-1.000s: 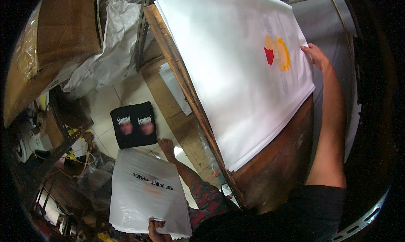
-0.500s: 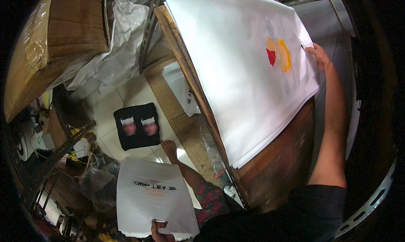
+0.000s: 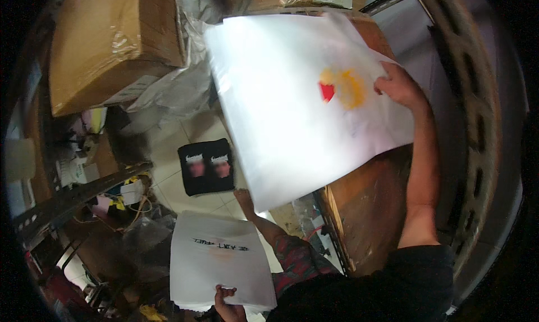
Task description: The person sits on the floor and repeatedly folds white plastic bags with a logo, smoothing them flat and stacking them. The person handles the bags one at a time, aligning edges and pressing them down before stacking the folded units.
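Observation:
My left hand [image 3: 229, 304] grips the near edge of a stack of white printed sheets [image 3: 222, 277], low in the view, with black lettering and a faint orange patch on its top. My right hand [image 3: 400, 85] is closed at the right edge of a larger stack of white sheets [image 3: 275, 125], marked with a red, orange and yellow print. That stack lies over a brown wooden board [image 3: 370, 209] and juts out past its left edge. Motion blurs the upper sheets, so I cannot tell how many my right fingers hold.
A folded black cloth [image 3: 206, 167] with two printed pictures lies on the tiled floor [image 3: 168, 136]. At the upper left stands a taped cardboard box [image 3: 101, 52] beside clear plastic wrapping [image 3: 196, 69]. A perforated metal rail [image 3: 477, 97] curves along the right; clutter fills the left side.
The large sheets have shifted left across the board, now hanging over its left edge, with my right hand moving along. My left hand keeps its hold on the smaller stack. The view has shifted.

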A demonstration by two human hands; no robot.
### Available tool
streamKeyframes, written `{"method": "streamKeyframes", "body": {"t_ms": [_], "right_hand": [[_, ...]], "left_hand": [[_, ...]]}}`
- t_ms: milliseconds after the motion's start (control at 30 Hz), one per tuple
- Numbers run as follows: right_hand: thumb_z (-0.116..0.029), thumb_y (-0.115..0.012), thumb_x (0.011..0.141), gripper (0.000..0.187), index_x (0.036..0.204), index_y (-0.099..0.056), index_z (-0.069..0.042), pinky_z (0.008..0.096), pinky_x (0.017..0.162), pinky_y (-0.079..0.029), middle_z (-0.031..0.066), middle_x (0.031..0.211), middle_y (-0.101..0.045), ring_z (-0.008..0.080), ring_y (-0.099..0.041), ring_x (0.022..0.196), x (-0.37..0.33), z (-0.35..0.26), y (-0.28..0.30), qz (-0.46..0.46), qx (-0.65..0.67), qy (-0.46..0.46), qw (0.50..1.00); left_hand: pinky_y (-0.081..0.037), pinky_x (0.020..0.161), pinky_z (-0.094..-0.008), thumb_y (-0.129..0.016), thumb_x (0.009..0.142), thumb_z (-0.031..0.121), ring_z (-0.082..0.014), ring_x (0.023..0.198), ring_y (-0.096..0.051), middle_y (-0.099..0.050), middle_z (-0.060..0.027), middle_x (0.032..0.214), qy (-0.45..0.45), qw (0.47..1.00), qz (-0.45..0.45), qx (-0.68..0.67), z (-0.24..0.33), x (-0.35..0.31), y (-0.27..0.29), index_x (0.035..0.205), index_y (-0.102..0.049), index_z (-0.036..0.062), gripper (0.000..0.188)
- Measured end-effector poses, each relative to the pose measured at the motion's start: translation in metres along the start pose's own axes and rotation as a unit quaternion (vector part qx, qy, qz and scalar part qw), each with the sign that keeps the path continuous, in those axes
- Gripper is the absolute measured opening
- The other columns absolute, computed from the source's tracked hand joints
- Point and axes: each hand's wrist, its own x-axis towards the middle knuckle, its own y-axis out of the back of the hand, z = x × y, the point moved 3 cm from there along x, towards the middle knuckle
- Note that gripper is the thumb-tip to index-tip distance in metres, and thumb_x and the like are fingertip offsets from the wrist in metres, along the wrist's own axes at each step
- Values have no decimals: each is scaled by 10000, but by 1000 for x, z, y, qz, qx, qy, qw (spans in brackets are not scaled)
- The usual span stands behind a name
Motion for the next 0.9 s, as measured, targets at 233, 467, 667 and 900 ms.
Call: {"method": "streamKeyframes", "body": {"t_ms": [233,467,667,900], "right_hand": [[-83,-518,823,272,1060,-602,22,299,687,-479,40,800,-617,123,-576,727,-132,-106,-10,-25,200,110,973],[-66,-496,866,211,1041,-601,-9,286,743,-457,16,796,-586,122,-558,777,-279,-191,-53,-188,386,178,885],[-163,-512,833,413,1196,-567,25,365,847,-483,181,998,-616,259,-620,868,-368,-224,-133,-181,303,293,889],[-133,-524,822,426,1222,-534,12,450,916,-468,253,1119,-630,406,-607,1054,-470,-232,-178,-294,194,346,870]], "left_hand": [[-444,791,-355,-603,941,197,-156,695,-457,-454,-8,747,-84,981,-160,-65,-19,0,57,922,-566,40,162],[-467,747,-350,-644,905,164,-170,675,-485,-480,-31,736,-124,976,-174,-46,7,-59,83,941,-582,12,169],[-467,715,-371,-618,917,168,-182,653,-507,-516,-40,736,-132,959,-244,-51,0,-83,118,928,-577,26,148],[-492,784,-385,-597,957,335,-226,768,-583,-598,-98,867,-115,947,-286,-88,-26,-108,137,1029,-567,20,325]]}}
